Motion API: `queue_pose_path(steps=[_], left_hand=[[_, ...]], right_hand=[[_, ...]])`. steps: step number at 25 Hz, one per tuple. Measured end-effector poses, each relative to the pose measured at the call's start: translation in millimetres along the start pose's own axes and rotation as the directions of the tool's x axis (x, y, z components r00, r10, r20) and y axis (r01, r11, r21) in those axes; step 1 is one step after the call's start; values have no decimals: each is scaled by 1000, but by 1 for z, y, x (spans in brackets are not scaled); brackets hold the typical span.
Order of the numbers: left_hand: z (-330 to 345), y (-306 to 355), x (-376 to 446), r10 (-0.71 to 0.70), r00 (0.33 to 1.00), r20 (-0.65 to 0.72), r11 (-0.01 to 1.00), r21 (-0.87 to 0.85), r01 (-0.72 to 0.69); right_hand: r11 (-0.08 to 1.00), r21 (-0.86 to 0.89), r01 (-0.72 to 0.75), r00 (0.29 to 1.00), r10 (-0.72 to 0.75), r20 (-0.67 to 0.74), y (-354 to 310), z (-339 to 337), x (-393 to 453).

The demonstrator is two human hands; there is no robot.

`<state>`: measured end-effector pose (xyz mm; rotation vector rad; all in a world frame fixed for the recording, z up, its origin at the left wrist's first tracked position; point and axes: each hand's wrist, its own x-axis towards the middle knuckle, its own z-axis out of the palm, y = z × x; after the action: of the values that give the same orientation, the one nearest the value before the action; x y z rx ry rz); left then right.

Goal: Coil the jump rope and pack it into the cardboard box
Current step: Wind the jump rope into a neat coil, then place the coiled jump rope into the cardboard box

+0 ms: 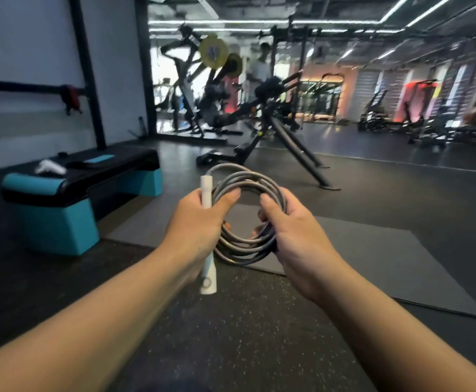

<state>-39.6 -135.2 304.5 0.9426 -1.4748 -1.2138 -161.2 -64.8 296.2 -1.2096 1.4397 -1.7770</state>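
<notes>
The grey jump rope [248, 179] is wound into a round coil of several loops, held up in front of me above the floor. My left hand [200, 222] grips the coil's left side together with the white handles [209, 274], which run upright through my fist. My right hand [293, 236] is closed around the coil's right side, thumb on top. No cardboard box is in view.
A grey mat [372, 258] lies on the speckled rubber floor below my hands. A teal and black step bench [70, 199] with small items on it stands at the left. A black incline bench [282, 131], gym machines and a standing person are farther back.
</notes>
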Motion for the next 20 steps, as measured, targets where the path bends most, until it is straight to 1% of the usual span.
queue_pose_path(steps=[2,5,7,10,13,15,17,19,20], left_hand=[[-44,16,2,-60,996,-63,998,-7,60],[-121,62,3,-149,975,-167,989,-26,147],[-180,108,5,-196,947,-255,980,-88,179],[-261,190,8,-218,907,-360,971,-176,164],[-330,268,6,-223,842,-491,970,-193,145],[-366,305,-1,-237,791,-564,968,-205,144],[-394,328,-12,-256,740,-622,965,-206,161],[-418,338,-23,-273,690,-671,961,-220,166],[-430,338,-28,-297,652,-698,954,-242,176]], right_hand=[[999,-21,-39,997,41,71,-19,39,5],[995,-20,-93,972,95,215,-70,114,10],[992,4,-127,945,120,303,-119,172,18],[982,87,-166,909,119,399,-198,256,29],[964,143,-223,859,125,497,-273,331,35],[948,151,-280,817,153,555,-310,368,31],[934,149,-324,776,172,607,-335,398,21],[936,127,-328,739,170,652,-345,423,8],[939,103,-327,719,177,672,-346,436,1]])
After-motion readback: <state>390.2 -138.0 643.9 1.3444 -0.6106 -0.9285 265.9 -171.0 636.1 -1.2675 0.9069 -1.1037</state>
